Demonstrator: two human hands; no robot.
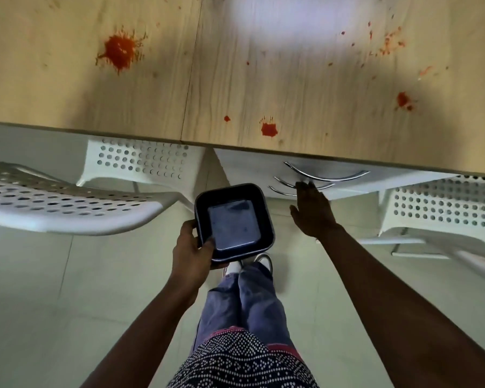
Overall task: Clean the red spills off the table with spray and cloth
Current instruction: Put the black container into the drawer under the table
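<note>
The light wooden table [235, 88] carries several red spills: a large splat [120, 51] at the left, a smaller blot [269, 129] near the front edge, another [403, 99] at the right, and fine red specks [389, 43] at the far right. My left hand [192, 247] grips a dark square tray [234, 222] by its near left corner, thumb over the rim, below the table edge. My right hand [314, 210] stretches out with straight fingers toward the curved metal drawer handles [326, 175]. No spray bottle or cloth is in view.
White perforated chairs stand at the left [67, 197], under the table [143, 161] and at the right [437, 205]. A white drawer unit [258, 166] sits under the table's front edge. My legs and shoes are over the pale tiled floor [53, 289].
</note>
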